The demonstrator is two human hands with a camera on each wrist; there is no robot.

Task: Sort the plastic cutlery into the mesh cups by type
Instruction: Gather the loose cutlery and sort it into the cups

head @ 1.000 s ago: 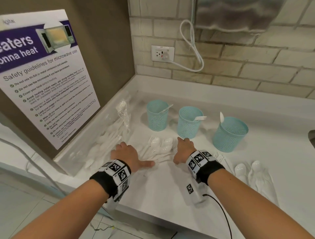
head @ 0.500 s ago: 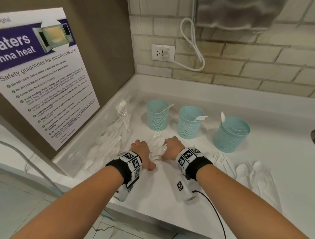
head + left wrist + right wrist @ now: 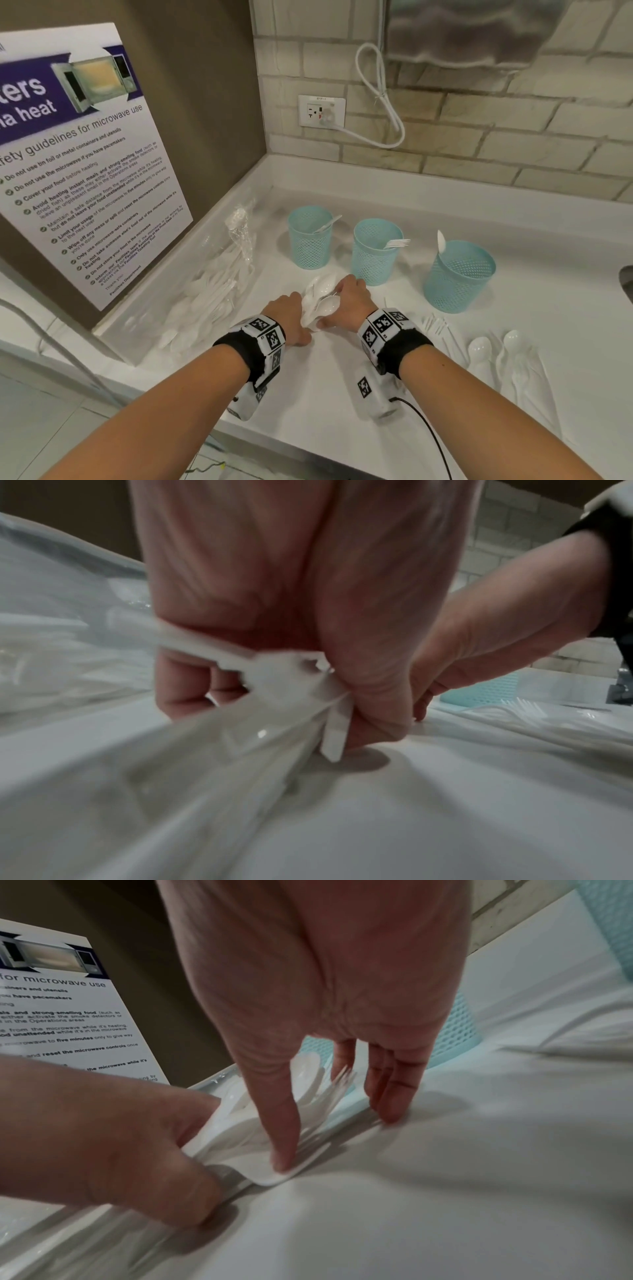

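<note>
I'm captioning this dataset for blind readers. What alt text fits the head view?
Two hands, left hand and right hand, press a bundle of white plastic cutlery together on a white counter. Behind stand three blue mesh cups, each holding one utensil.

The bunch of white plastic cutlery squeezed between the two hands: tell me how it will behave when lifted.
The bunch of cutlery is probably light. Its glossy, loosely stacked pieces look apt to slide apart, since left hand and right hand only squeeze its sides. Thin fork tines may flex.
</note>
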